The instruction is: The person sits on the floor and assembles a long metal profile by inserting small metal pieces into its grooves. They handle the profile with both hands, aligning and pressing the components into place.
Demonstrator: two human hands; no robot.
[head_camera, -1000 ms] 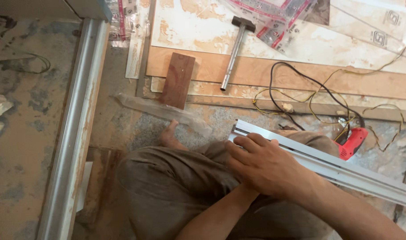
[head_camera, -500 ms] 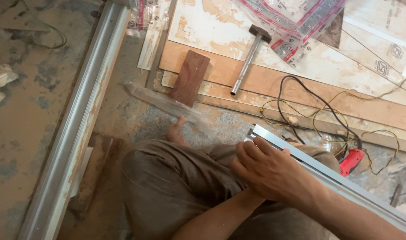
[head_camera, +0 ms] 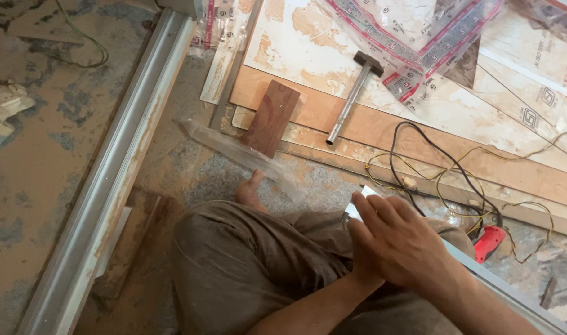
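Observation:
I sit on the floor with my knee in brown trousers (head_camera: 246, 267) raised and a bare foot (head_camera: 251, 192) showing. My right hand (head_camera: 395, 245) lies over the near end of a silver aluminium profile (head_camera: 510, 288), fingers wrapped across it; the profile runs off to the lower right. My left forearm (head_camera: 308, 310) comes up from below and passes under the right hand, so my left hand is hidden. A hammer (head_camera: 352, 105) with a metal handle and a dark wooden block (head_camera: 272, 118) lie on the boards ahead, out of reach of either hand.
A long aluminium channel (head_camera: 122, 180) runs along the floor at left. Plywood boards (head_camera: 383, 124), clear plastic packets (head_camera: 420, 43), a crumpled plastic sleeve (head_camera: 234, 152), tangled black and yellow cables (head_camera: 432, 161) and a red tool (head_camera: 489, 242) lie ahead and to the right.
My view has swung, so the floor items sit further right and lower. My right hand stays on the profile and its fingers now reach over the end.

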